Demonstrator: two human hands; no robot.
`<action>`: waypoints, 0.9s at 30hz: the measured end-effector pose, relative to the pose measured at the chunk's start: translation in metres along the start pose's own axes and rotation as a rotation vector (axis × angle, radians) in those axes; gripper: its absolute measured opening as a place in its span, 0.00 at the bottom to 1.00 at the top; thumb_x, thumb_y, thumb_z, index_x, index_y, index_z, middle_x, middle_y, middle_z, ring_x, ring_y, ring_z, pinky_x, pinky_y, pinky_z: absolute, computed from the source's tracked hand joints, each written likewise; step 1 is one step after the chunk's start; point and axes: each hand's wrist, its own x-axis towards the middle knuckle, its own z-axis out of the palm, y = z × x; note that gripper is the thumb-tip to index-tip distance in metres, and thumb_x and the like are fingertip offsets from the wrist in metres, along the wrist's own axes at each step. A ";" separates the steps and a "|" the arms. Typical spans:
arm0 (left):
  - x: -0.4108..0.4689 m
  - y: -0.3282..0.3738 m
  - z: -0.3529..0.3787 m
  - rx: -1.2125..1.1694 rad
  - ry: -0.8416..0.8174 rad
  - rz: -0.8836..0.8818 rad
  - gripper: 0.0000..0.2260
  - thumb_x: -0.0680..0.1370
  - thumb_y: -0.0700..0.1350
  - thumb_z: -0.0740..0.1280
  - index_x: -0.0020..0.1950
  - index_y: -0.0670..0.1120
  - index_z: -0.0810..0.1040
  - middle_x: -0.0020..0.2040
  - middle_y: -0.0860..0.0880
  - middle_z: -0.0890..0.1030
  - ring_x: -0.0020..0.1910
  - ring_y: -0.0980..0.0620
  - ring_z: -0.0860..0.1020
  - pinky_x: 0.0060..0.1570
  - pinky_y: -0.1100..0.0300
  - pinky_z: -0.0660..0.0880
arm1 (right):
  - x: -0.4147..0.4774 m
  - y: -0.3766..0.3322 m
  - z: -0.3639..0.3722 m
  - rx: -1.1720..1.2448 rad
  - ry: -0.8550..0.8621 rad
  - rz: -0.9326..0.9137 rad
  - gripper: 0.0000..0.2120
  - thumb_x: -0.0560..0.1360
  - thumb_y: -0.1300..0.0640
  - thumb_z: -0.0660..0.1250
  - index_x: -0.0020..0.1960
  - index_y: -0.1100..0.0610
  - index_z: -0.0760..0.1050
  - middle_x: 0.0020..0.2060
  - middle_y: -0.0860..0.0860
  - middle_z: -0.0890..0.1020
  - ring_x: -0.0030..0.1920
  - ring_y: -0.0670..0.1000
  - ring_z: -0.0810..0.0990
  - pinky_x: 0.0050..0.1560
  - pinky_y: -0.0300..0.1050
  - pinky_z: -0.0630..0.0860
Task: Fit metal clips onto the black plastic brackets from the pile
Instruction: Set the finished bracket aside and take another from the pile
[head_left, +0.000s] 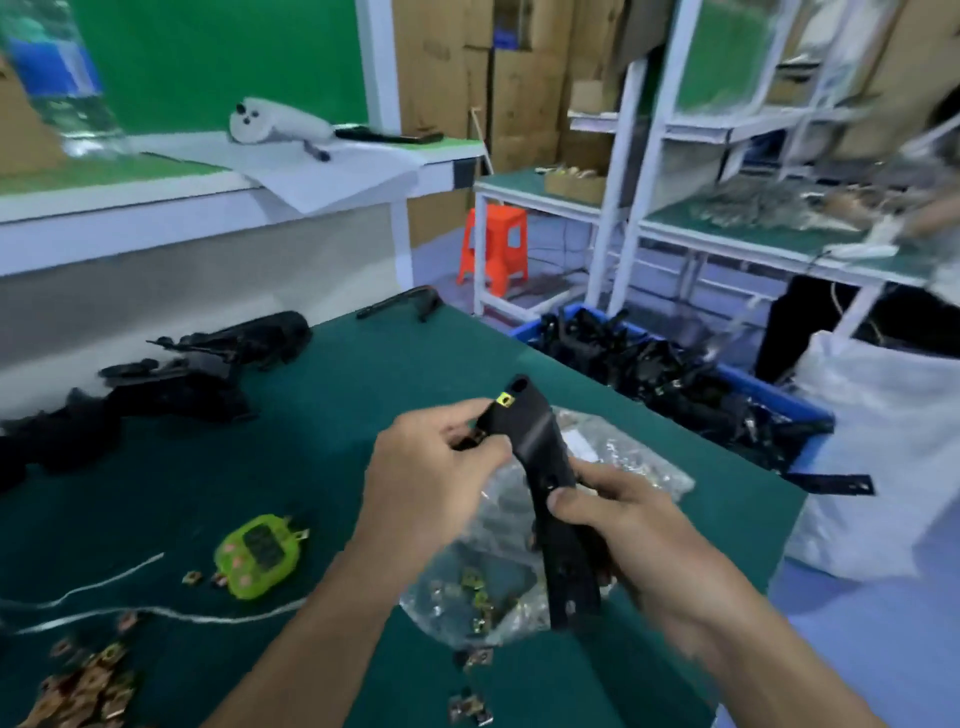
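Observation:
I hold a long black plastic bracket upright over the green table. My right hand grips its middle from the right. My left hand pinches the bracket's upper left edge, where a yellowish metal clip sits near the top end. Under my hands lies a clear plastic bag with more metal clips inside. A pile of black brackets lies on the table at the left.
A blue bin full of black parts stands right of the table beside a white sack. Loose clips lie at the front left, next to a green gadget and a white cord. Another person's sleeve shows far right.

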 end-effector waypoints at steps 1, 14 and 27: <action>0.013 0.005 0.018 -0.011 -0.064 -0.023 0.13 0.67 0.55 0.71 0.47 0.72 0.82 0.37 0.64 0.84 0.36 0.62 0.81 0.38 0.62 0.78 | 0.000 0.000 -0.016 0.027 0.052 0.039 0.08 0.78 0.58 0.67 0.48 0.53 0.85 0.42 0.61 0.86 0.37 0.53 0.84 0.35 0.40 0.74; 0.144 0.021 0.128 -0.427 -0.219 -0.403 0.09 0.75 0.41 0.73 0.54 0.51 0.81 0.54 0.50 0.82 0.53 0.53 0.80 0.52 0.56 0.78 | 0.187 -0.012 -0.160 0.036 0.613 0.244 0.14 0.78 0.49 0.66 0.51 0.60 0.77 0.44 0.58 0.80 0.33 0.55 0.77 0.33 0.42 0.75; -0.001 -0.088 -0.079 -0.104 0.189 -0.190 0.17 0.76 0.32 0.70 0.40 0.55 0.88 0.40 0.54 0.87 0.44 0.59 0.85 0.45 0.68 0.78 | 0.077 -0.023 0.018 -0.708 0.153 -0.376 0.11 0.74 0.60 0.66 0.39 0.49 0.83 0.34 0.41 0.84 0.36 0.41 0.81 0.37 0.34 0.75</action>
